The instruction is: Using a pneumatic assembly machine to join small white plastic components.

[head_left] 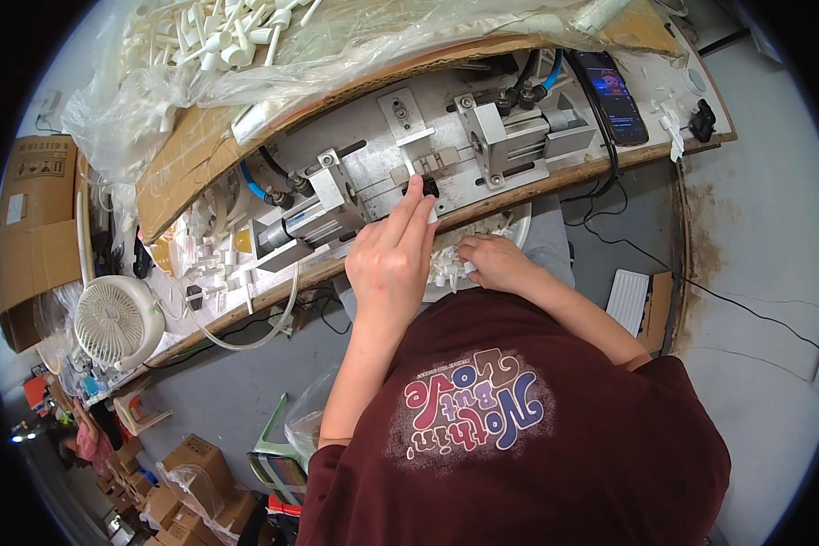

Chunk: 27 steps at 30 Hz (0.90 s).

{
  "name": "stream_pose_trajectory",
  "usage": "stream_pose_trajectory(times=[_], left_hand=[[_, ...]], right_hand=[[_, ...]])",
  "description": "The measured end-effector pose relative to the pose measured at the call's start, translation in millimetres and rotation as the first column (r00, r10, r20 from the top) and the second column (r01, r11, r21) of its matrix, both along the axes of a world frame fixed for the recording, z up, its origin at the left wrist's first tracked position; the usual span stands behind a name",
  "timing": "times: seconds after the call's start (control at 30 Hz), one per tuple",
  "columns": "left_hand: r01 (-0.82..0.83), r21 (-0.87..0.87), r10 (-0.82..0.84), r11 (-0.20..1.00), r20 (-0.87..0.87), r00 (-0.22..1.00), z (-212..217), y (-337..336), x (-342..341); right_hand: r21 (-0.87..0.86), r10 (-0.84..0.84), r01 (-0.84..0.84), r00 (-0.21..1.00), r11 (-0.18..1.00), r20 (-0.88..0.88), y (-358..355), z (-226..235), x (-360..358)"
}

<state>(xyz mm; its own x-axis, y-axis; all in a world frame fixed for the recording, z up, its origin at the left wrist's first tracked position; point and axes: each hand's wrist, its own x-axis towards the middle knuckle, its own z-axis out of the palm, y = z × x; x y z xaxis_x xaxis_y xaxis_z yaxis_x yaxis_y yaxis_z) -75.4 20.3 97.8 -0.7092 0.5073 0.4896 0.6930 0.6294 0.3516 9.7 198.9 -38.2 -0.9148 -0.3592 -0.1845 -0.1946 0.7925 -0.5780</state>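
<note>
Maroon printed shirt (537, 437) below; left hand (389, 259), fingers pressed together, reaches the grey metal pneumatic press fixture (428, 168), risking a pinch, while right hand (491, 261) pinches small white plastic parts (446, 259).

Small assembly workshop — light manufacturing, not domestic. Evidence: wooden workbench (555, 178) carrying metal pneumatic jig (446, 155) with blue air hoses (255, 182); clear bags of white plastic parts (218, 41) heaped behind; tray of same parts (510, 223) at bench edge. Cardboard cartons (32, 218) stacked at side and on floor — small desk fan (116, 320), phone (617, 96) on bench.
</note>
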Motion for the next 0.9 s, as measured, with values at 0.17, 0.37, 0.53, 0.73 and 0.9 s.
stream_pose_trajectory(times=[0.17,0.37,0.53,0.73,0.9], left_hand=[[-0.001,-0.013,0.001,1.000,0.012,1.000,1.7,0.0,-1.7],[-0.013,-0.006,0.013,1.000,0.019,1.000,-0.4,0.3,-0.2],[-0.001,-0.006,0.002,1.000,0.036,0.999,2.2,0.2,-0.9],[-0.012,0.003,0.012,1.000,0.046,0.999,0.8,0.4,-1.3],[-0.018,-0.022,0.018,1.000,0.013,1.000,0.7,0.6,0.2]], right_hand=[[0.020,0.000,0.000,1.000,1.000,0.021,0.8,-13.2,3.9],[0.000,-0.027,0.027,1.000,1.000,0.000,1.7,-18.7,6.4],[0.023,-0.039,0.039,0.999,0.999,0.018,3.2,-22.6,6.5],[0.016,-0.046,0.046,0.999,0.999,0.001,4.4,-28.2,7.9],[0.081,-0.057,0.053,0.997,0.995,0.054,4.8,-36.9,7.9]])
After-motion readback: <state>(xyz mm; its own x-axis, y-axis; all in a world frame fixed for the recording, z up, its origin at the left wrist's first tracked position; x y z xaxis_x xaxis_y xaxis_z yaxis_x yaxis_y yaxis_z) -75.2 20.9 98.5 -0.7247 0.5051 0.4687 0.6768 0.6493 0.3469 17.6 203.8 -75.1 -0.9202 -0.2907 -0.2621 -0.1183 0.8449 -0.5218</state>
